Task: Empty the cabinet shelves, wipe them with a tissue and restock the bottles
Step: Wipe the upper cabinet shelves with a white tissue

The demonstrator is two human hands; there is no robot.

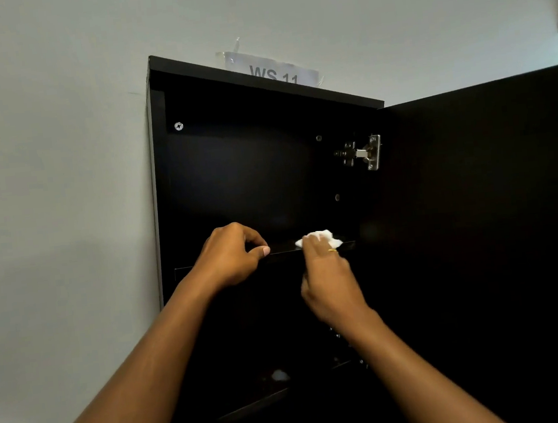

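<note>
Dark laminate cabinet (268,185), door swung right; upper shelf (282,253) bare of bottles at its front edge; left hand (232,256) curled on that edge, holding nothing else; right hand (329,275) pinched around white tissue (318,236), pressed near the edge's right end; likely light, soft, easily torn; best kept bunched under fingertips.

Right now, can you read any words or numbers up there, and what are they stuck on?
"WS 11": on the white taped paper label on the wall behind the tall black wooden cabinet; the cabinet's top edge cuts off the bottoms of the letters.
No other text shows; no bottles are visible.
</note>
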